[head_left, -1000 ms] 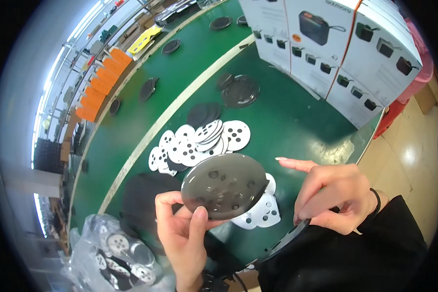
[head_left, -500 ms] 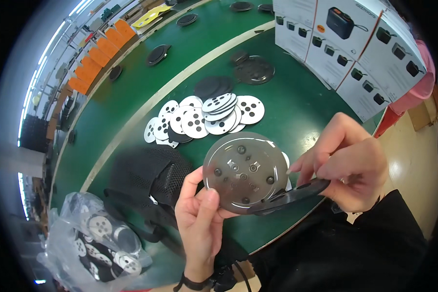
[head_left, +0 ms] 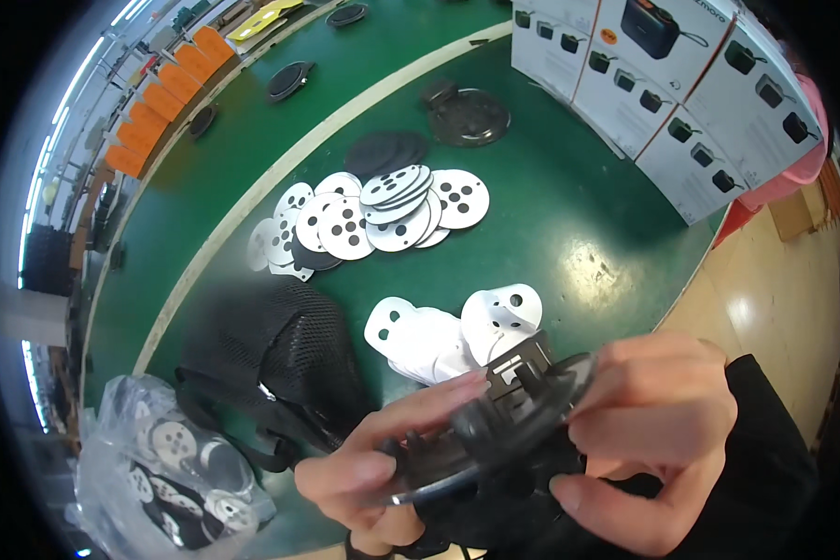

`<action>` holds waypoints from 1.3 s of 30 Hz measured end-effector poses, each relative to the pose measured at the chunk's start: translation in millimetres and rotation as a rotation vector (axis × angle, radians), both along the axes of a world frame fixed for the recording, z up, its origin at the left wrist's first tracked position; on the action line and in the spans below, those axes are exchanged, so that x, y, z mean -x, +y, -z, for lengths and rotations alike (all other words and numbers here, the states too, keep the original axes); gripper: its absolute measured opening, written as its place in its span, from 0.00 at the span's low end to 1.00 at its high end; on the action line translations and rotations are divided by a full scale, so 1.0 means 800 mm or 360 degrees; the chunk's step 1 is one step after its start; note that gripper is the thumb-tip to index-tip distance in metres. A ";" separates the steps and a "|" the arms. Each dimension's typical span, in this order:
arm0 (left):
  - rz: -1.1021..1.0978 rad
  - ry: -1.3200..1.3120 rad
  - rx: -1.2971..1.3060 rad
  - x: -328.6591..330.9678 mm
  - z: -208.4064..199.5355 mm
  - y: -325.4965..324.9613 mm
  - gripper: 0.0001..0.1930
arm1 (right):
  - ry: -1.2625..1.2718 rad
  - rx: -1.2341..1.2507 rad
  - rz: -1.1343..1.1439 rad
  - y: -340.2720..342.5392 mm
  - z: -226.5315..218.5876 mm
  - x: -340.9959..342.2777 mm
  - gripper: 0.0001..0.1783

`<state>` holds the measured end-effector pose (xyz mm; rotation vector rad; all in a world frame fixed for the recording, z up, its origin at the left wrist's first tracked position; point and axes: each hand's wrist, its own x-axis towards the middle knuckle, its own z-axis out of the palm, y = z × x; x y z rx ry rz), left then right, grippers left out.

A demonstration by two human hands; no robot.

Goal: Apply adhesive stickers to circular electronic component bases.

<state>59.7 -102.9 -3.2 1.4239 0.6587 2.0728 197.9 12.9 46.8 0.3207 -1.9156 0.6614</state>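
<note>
In front of me I hold a dark, glossy round plastic base [head_left: 429, 474], tilted nearly edge-on, with a raised bracket [head_left: 518, 369] standing up from it. My left hand [head_left: 369, 467] grips its left side, thumb and fingers closed around the rim. My right hand [head_left: 658, 434] is closed on its right end, with the fingertips at the rim. The base's underside is hidden. Just beyond my hands lie white adhesive-looking pads [head_left: 425, 336] with holes, some curled. Farther off is a heap of round white pads [head_left: 345, 227] with dark dots.
A black mesh bag [head_left: 280, 355] sits left on the green table [head_left: 551, 224]. Nearer is a clear plastic bag [head_left: 173, 476] of round pads. Behind the heap are black discs [head_left: 387, 152] and another dark round base [head_left: 471, 117]. Printed cartons [head_left: 616, 75] stand at the back right.
The round base has been lowered toward me and turned from face-on to nearly edge-on. Both hands have moved down with it, uncovering the white pads behind.
</note>
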 end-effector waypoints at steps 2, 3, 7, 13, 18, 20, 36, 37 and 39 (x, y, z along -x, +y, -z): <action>-0.0033 -0.0158 0.0087 -0.011 -0.004 -0.014 0.13 | 0.0092 0.0549 0.0232 -0.026 -0.027 -0.005 0.11; 0.0006 -0.0064 0.0021 -0.008 0.001 -0.012 0.14 | -0.0090 0.0760 0.0316 -0.033 -0.023 -0.013 0.10; -0.0020 0.0351 -0.0126 0.027 0.027 -0.015 0.28 | -0.0136 0.0504 0.0008 -0.010 0.006 0.003 0.12; 0.0765 -0.0159 0.0782 0.059 0.009 -0.049 0.33 | 0.0331 0.0700 0.0238 -0.030 0.011 0.009 0.13; 0.0884 -0.0414 0.0912 0.029 0.014 -0.043 0.34 | 0.0360 0.0378 0.0203 -0.028 0.001 0.006 0.09; 0.0926 -0.0516 0.0963 0.042 0.012 -0.044 0.34 | 0.0251 0.0415 0.0234 -0.028 -0.004 0.002 0.09; 0.1251 -0.1347 0.1293 0.004 0.019 -0.055 0.39 | 0.0411 0.0144 0.0637 -0.029 0.007 0.014 0.18; 0.1269 -0.1401 0.1307 0.005 0.019 -0.056 0.39 | 0.0409 0.0142 0.0633 -0.035 0.005 0.011 0.18; 0.1307 -0.1503 0.1336 0.025 0.016 -0.055 0.40 | 0.0022 0.0638 0.0619 -0.048 0.006 0.004 0.15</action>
